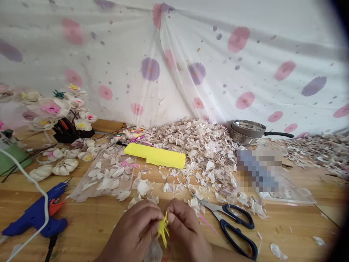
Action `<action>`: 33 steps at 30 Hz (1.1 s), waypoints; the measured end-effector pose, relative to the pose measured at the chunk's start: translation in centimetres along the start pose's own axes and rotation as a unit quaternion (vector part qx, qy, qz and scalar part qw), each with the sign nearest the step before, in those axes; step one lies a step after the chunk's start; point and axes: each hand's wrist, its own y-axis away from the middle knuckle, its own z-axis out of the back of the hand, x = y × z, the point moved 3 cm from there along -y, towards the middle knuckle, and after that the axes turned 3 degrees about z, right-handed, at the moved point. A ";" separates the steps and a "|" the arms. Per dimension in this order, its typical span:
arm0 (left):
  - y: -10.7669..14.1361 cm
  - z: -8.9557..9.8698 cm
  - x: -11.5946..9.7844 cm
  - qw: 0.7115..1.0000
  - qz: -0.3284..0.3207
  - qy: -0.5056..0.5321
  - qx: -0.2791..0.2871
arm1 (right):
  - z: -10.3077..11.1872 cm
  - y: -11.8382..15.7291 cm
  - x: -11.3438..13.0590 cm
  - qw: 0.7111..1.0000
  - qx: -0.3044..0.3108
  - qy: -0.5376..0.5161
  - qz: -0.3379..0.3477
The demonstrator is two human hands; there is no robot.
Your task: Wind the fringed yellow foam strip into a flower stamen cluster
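Near the table's front edge, my left hand (133, 229) and my right hand (188, 229) are close together, their fingers closed on a small piece of fringed yellow paper (163, 233). Thin yellow strips of it stick out between my fingertips. A pale, petal-like piece (153, 251) shows below my left fingers; whether I hold it is unclear. Right of my hands lie spread scissors (218, 211) with dark blue handles. Beyond both hands, a folded sheet of yellow paper (156, 154) rests by the big heap of dried whitish petals (191, 145).
At left lies a blue glue gun (38, 214), a white cable (40, 189) crossing it. Handmade flowers (54, 109) stand behind. Loose petals cover a clear plastic sheet (81, 187). A pan (248, 127) and a blurred-out patch (259, 171) are at right.
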 end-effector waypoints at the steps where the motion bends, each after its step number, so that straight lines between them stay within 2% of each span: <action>1: -0.1 -0.2 0.5 0.995 0.081 0.065 -0.004 | 0.1 -0.1 0.2 0.999 -0.005 0.035 0.023; 3: -0.1 -0.6 1.3 0.959 0.221 0.178 -0.013 | 0.2 -0.2 0.6 0.995 0.004 0.091 0.046; 4: -0.1 -0.7 1.5 0.938 0.266 0.219 -0.018 | 0.3 -0.2 0.6 0.993 0.009 0.109 0.050; 6: -0.2 -0.9 1.8 0.913 0.309 0.265 -0.024 | 0.2 -0.2 0.7 0.990 0.015 0.132 0.048; 10: -0.3 -1.0 2.0 0.899 0.322 0.296 -0.029 | 0.1 -0.3 0.4 0.988 0.000 0.151 0.033; 17: 0.2 -2.0 2.8 0.870 0.339 0.358 0.002 | 0.2 -0.3 0.3 0.987 -0.022 0.150 0.047; 24: 0.4 -1.6 2.2 0.856 0.357 0.374 -0.018 | -0.3 -0.2 1.2 0.975 0.008 0.191 0.112; 27: 0.5 -1.7 2.2 0.839 0.362 0.405 -0.010 | -0.2 -0.3 1.4 0.972 0.025 0.191 0.134; 30: 0.6 -1.9 2.4 0.819 0.366 0.441 0.009 | 0.3 -0.5 1.5 0.975 -0.026 0.188 0.118; 33: 0.7 -2.0 2.6 0.822 0.361 0.440 0.018 | 0.5 -0.7 1.9 0.971 -0.048 0.198 0.123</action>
